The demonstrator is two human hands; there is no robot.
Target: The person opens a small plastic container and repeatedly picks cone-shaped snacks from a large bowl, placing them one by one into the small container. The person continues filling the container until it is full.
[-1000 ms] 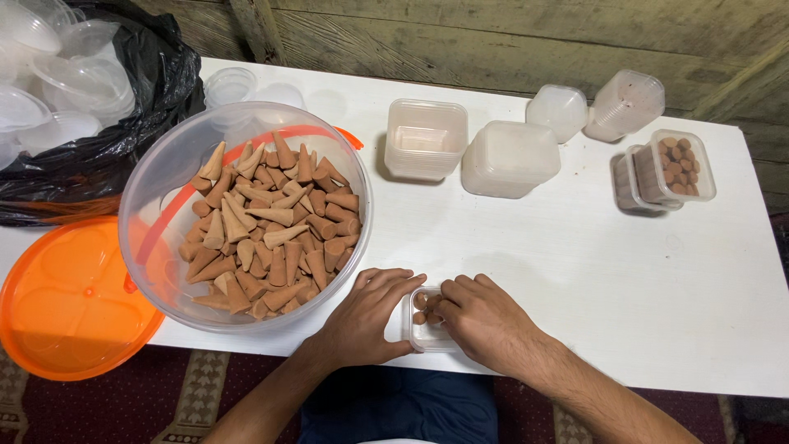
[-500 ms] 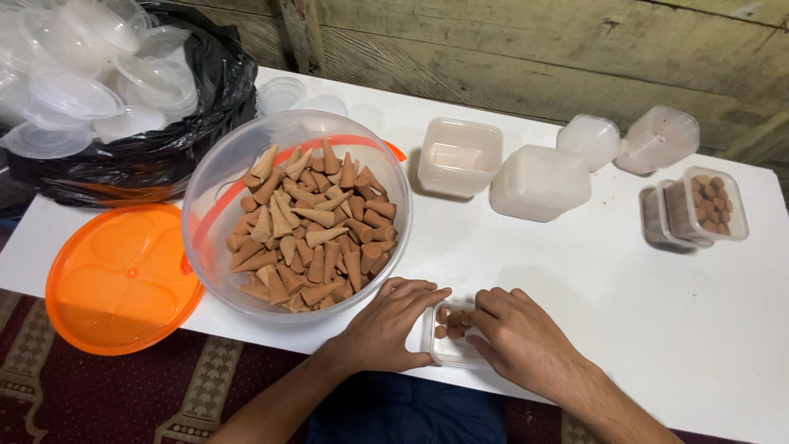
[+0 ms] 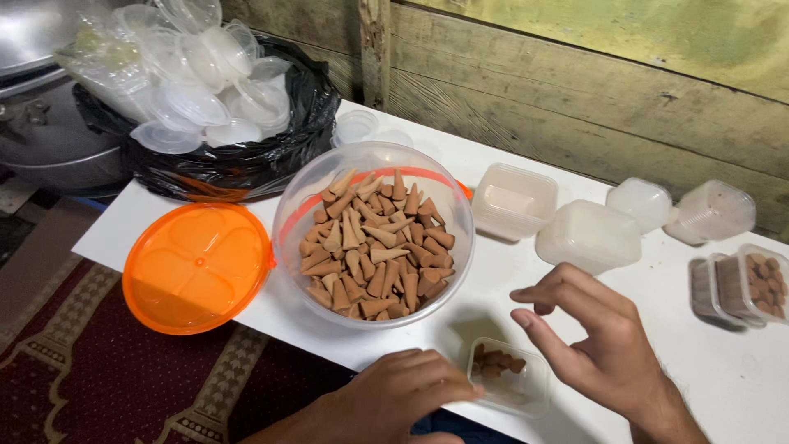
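Both hands have come off the small clear plastic tub of brown cones that they were cupping half a second ago — the right hand has lifted away to the lower right of the frame, its fingers spread loosely and holding nothing. The left hand stays low at the bottom centre, fingers curled, touching the tub's near-left edge; whether it grips the tub cannot be told. That tub sits on the white desk at the lower centre, a few cones in it, uncovered.

Just above it stands the large clear round bowl heaped with terracotta-coloured cones, and left of that lies a round orange plastic lid. Empty frosted tubs sit upside down toward the upper right — filled tubs at the right edge. A black bag of clear lids fills the upper left.
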